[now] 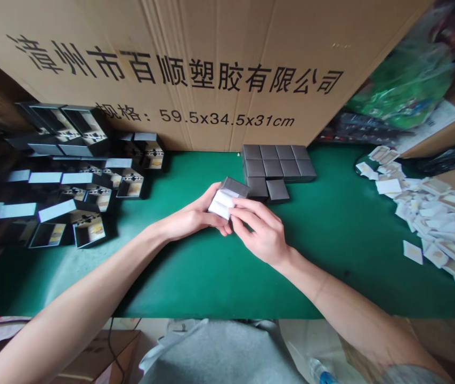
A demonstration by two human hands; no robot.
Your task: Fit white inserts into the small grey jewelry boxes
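A small dark jewelry box (234, 185) with its lid raised rests in my left hand (191, 220), whose fingers wrap round its left side and underside. Inside it shows a white insert (221, 204) with a fold or slot across it. My right hand (262, 232) has its thumb and fingertips closed at the insert's right edge. How far the insert sits in the box is hard to make out. Just behind my hands stand several closed dark boxes (277, 161) in tight rows.
Several open dark boxes (91, 229) are stacked at the left of the green table (195, 282). A loose pile of white inserts (431, 208) lies at the right. A large printed carton (211, 32) stands along the back, with a green plastic bag (407, 80) beside it.
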